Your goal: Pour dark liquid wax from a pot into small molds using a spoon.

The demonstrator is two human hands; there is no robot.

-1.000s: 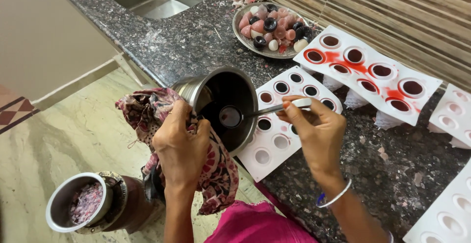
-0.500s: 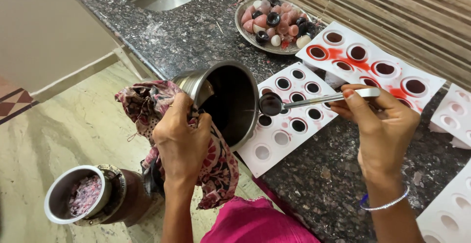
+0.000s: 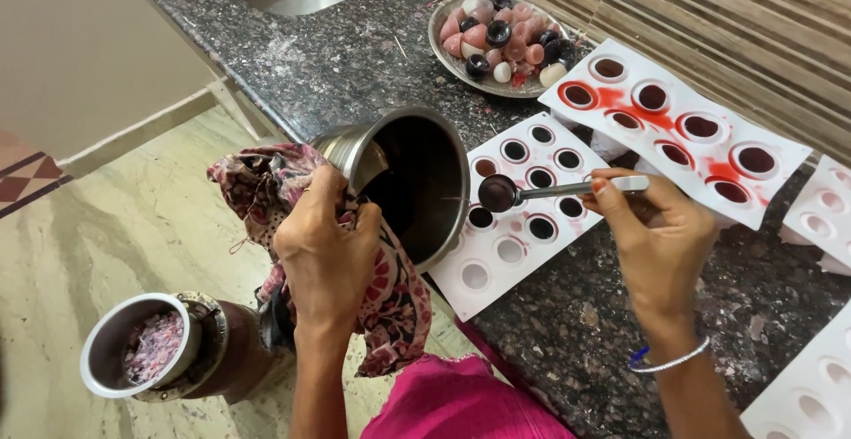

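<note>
Between the two hands, seen from the head camera, a steel pot (image 3: 417,182) is tipped on its side with its dark mouth turned toward the right hand (image 3: 660,244). The left hand (image 3: 324,253) is clenched around the pot's near rim through a patterned cloth (image 3: 390,297), thumb and fingers wrapped over the fabric, so the pot lies just beyond and to the right of those knuckles. The right hand pinches the flat handle of a small metal ladle spoon (image 3: 532,193) between thumb and fingertips (image 3: 607,186); the handle runs leftward out of the fingers, and the round bowl, filled with dark liquid, hangs at the far end of it, just outside the pot's rim. Directly beneath the spoon bowl lies a white mould tray (image 3: 514,244), some of its round cups filled dark and those nearest the person pale and unfilled. Beyond the right hand's fingers sits a second white mould tray (image 3: 683,129), stained red, its cups filled with dark liquid. Farther off past both trays, a metal plate (image 3: 501,45) holds pink, black and white moulded pieces. All of these rest on a speckled dark stone counter (image 3: 567,333). Below the left wrist, down on the floor, stands a steel can (image 3: 146,346) containing pinkish shavings.
</note>
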